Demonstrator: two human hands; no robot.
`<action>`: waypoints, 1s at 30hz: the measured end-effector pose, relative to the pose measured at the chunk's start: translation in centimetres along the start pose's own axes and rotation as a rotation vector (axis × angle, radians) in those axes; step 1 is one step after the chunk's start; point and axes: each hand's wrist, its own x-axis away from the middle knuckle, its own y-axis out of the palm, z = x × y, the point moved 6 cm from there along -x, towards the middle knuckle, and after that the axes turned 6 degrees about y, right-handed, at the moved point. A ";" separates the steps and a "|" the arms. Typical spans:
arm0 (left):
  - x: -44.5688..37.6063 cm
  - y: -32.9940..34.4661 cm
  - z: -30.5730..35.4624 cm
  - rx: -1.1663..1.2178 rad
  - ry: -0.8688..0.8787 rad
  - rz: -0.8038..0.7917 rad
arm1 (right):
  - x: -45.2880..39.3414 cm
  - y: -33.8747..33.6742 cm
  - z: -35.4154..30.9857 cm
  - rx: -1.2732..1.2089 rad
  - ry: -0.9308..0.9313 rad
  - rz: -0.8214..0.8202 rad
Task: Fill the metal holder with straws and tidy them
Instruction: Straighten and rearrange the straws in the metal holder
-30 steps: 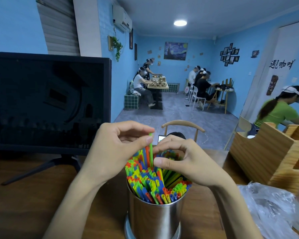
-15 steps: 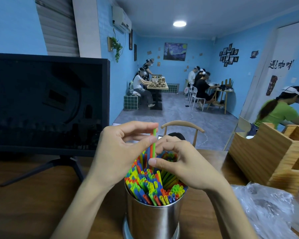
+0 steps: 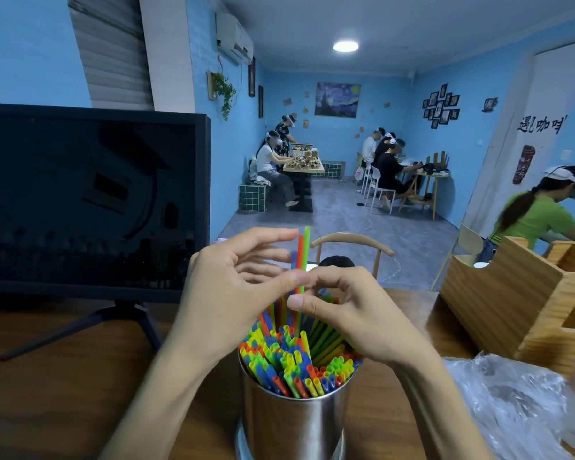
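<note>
Pinched between your right hand thumb and forefinger, green straw and red straw; left hand loose-fingered, gripping nothing; press both level into metal holder, far side.

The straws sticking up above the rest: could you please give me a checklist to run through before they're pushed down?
1. Red and green straws stand proud of the bundle: not ok, untidy.
2. Right hand pinches them low down: ok.
3. Left hand fingers spread beside their tops, not gripping: ok.
4. Holder upright on the table: ok.
5. Holder packed with straws: ok.
6. Room for them to slide down inside: cannot tell.
</note>
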 end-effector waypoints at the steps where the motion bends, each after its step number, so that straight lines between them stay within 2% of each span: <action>1: -0.1 -0.1 -0.2 -0.035 -0.004 -0.026 | 0.0 -0.1 0.1 -0.007 0.007 0.007; 10: -0.2 -0.3 0.4 -0.038 0.092 0.000 | 0.1 0.3 -0.4 0.071 0.010 -0.082; 17: -0.1 -0.8 0.6 -0.141 0.127 0.051 | 0.1 0.5 -0.1 0.133 0.030 -0.090; 24: 0.0 -0.4 0.7 -0.239 0.150 0.005 | 0.1 0.6 0.0 0.139 0.030 -0.085; 30: -0.1 -0.6 0.5 -0.214 0.117 0.007 | 0.0 0.8 0.2 0.142 0.037 -0.069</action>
